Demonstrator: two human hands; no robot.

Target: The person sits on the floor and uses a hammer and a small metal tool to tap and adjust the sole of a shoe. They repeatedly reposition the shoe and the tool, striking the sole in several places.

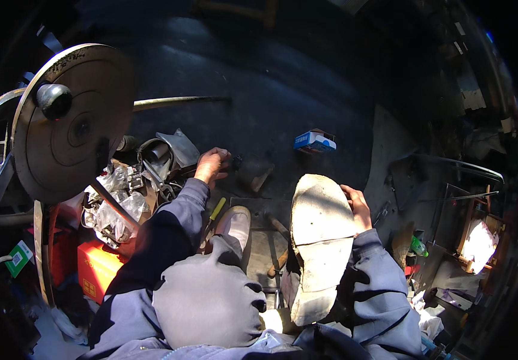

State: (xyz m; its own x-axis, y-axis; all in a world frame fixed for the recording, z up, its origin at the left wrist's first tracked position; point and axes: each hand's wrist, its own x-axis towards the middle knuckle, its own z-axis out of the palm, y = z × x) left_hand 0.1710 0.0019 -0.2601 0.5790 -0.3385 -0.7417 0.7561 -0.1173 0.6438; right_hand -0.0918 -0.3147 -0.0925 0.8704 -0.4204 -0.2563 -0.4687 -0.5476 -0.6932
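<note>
- A shoe sole [321, 240], pale and worn, is being held up sole-side toward the camera, pretty much in the middle of the view, toe end pointing away from the person.
- The right hand [358, 207] is wrapped around the sole's right edge near the toe end; fingers are curled onto the rim, so it's closed on the shoe.
- The left hand [212, 164] is stretched out ahead to the left, down at a pile of junk; fingers are bent over something small and dark, but what exactly is gripped can't be made out, nor how tightly.
- A yellow-handled screwdriver [217, 209] is seen just under the left forearm, lying on the dark floor [271, 90].
- A second shoe [235, 225], greyish, is worn on the foot beside the knee, toe pointing forward.
- Off to the left, a big round metal disc [72, 126] with a dark knob [53, 99] is propped up, with crumpled clear plastic bags [112, 207] and metal bits below it.
- An orange box [95, 270] is parked lower left, near the left elbow.
- A small blue-and-white carton [314, 141] is sitting further out on the floor, well apart from both hands.
- A green bottle [418, 246] is spotted at right, in shadowy clutter.
</note>
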